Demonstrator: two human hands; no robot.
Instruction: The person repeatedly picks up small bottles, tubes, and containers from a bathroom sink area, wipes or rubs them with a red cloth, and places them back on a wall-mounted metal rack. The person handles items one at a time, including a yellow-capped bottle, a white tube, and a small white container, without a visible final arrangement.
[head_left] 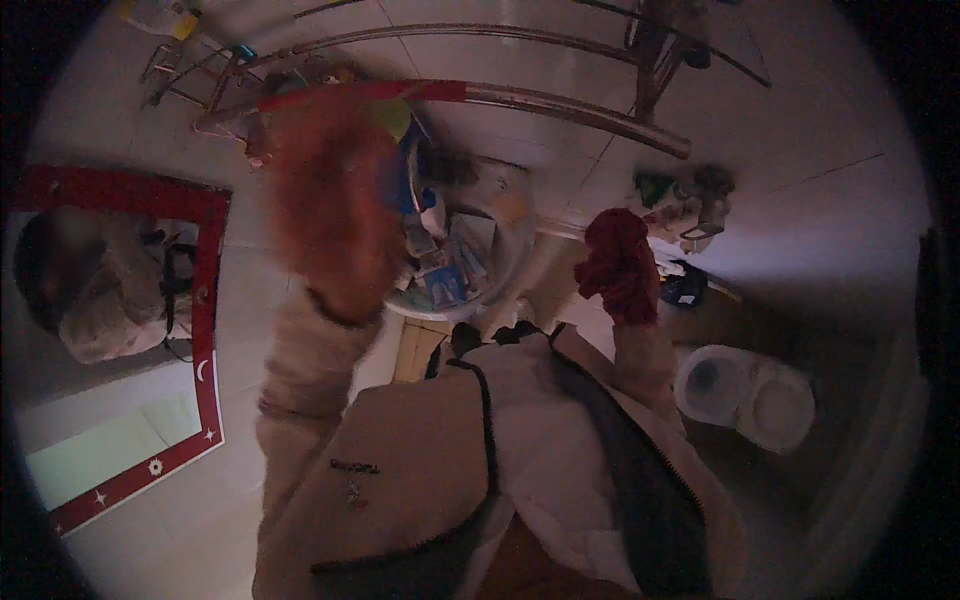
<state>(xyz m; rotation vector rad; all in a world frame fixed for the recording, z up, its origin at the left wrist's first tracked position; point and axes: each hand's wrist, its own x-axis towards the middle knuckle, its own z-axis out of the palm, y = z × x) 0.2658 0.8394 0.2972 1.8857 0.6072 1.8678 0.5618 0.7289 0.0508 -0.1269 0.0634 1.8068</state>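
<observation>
Dark red cloth (610, 250) sits bunched in the right hand (647, 290), fingers apparently closed around it, right of a round tub (520, 245). The left hand (335, 200) blurs near a metal rail (560, 104); its fingers I cannot tell. Reaching toward the rail seems underway; next calls for steadying that hand.

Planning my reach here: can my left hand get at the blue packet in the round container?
Probably yes: the left hand, though blurred, appears beside the round container, and the blue packet lies uncovered inside. Whether that hand holds anything is unclear.
</observation>
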